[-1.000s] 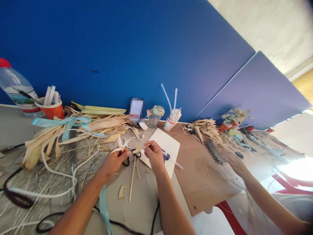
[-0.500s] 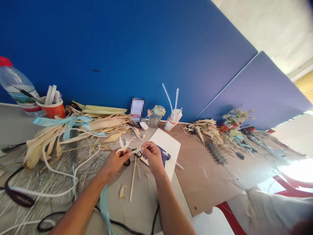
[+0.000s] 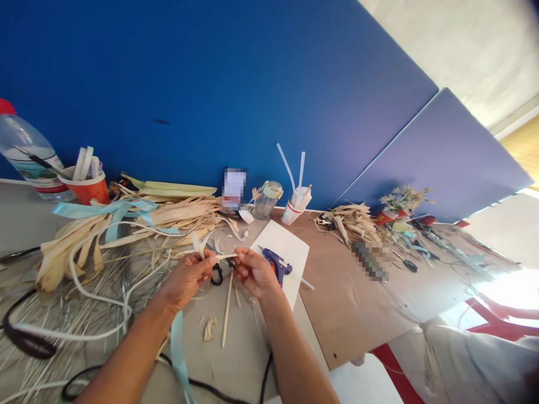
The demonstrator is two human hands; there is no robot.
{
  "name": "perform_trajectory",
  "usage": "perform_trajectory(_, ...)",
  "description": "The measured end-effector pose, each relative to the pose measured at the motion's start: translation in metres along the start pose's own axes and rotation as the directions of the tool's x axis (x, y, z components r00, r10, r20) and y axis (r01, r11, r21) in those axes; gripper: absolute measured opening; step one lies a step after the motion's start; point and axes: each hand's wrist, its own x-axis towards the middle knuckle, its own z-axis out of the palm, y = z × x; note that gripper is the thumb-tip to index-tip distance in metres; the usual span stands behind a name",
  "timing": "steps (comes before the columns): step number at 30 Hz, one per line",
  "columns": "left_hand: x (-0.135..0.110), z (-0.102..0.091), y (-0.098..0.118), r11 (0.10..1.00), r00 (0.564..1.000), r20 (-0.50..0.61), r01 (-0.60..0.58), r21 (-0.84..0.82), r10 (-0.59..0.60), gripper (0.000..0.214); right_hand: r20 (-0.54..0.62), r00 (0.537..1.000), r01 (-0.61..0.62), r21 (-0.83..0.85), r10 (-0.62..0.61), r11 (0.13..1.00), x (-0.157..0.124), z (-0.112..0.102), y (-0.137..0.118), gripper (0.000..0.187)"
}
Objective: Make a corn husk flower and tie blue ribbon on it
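My left hand (image 3: 187, 276) pinches a small pale husk flower (image 3: 201, 244) with pointed petals, held just above the table. My right hand (image 3: 252, 273) is closed on a thin husk strip (image 3: 226, 256) that runs across to the flower, so both hands meet over it. Black-handled scissors (image 3: 218, 274) lie on the table right under my fingers. A thin wooden stick (image 3: 227, 307) lies below them. A blue glue gun (image 3: 274, 262) rests on a white sheet (image 3: 288, 249) just right of my right hand.
Dried corn husks (image 3: 126, 224), light blue ribbon (image 3: 105, 209) and white cord (image 3: 84, 269) cover the left. An orange cup (image 3: 86, 188), a water bottle (image 3: 25, 154), a jar (image 3: 268, 199) and a cup of glue sticks (image 3: 295, 209) line the blue wall. A brown board (image 3: 349, 297) lies right.
A neighbour's arm at the right has withdrawn from view. My right hand moved left toward my left hand, uncovering the glue gun; the strip now lies level between my hands.
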Motion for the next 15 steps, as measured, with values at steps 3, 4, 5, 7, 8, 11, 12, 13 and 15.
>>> perform_trajectory(3, 0.006, -0.006, -0.001, 0.999, 0.981, -0.192, -0.031, 0.01, 0.033, 0.03, -0.165, 0.963, 0.192, -0.128, -0.212, 0.973, 0.003, -0.006, -0.004, 0.022)
perform_trajectory(4, 0.008, -0.008, -0.002, 0.999, 0.969, -0.244, -0.042, 0.016, 0.045, 0.031, -0.208, 0.934, 0.244, -0.214, -0.289, 0.946, 0.004, -0.009, -0.006, 0.019)
perform_trajectory(5, 0.01, -0.01, -0.003, 0.998, 0.962, -0.268, -0.052, 0.026, 0.057, 0.031, -0.236, 0.903, 0.273, -0.325, -0.358, 0.905, 0.004, -0.01, -0.007, 0.016)
perform_trajectory(7, 0.013, -0.013, -0.006, 0.997, 0.952, -0.297, -0.066, 0.048, 0.078, 0.031, -0.228, 0.846, 0.273, -0.591, -0.481, 0.759, 0.004, -0.011, -0.006, 0.015)
perform_trajectory(8, 0.014, -0.015, -0.007, 0.995, 0.947, -0.308, -0.074, 0.066, 0.091, 0.031, -0.187, 0.825, 0.255, -0.718, -0.533, 0.648, 0.004, -0.01, -0.004, 0.016)
perform_trajectory(11, 0.015, -0.016, -0.01, 0.977, 0.93, -0.331, -0.101, 0.189, 0.16, 0.029, 0.002, 0.814, 0.2, -0.94, -0.581, 0.277, 0.001, -0.001, 0.004, 0.017)
perform_trajectory(12, 0.015, -0.016, -0.011, 0.963, 0.927, -0.324, -0.109, 0.246, 0.187, 0.028, 0.056, 0.825, 0.187, -0.966, -0.562, 0.178, -0.001, 0.004, 0.008, 0.018)
perform_trajectory(13, 0.015, -0.016, -0.011, 0.948, 0.93, -0.304, -0.114, 0.297, 0.207, 0.028, 0.095, 0.839, 0.173, -0.98, -0.536, 0.097, -0.002, 0.009, 0.01, 0.02)
perform_trajectory(15, 0.014, -0.015, -0.011, 0.928, 0.937, -0.271, -0.115, 0.354, 0.219, 0.028, 0.144, 0.857, 0.146, -0.989, -0.495, -0.036, -0.004, 0.017, 0.014, 0.025)
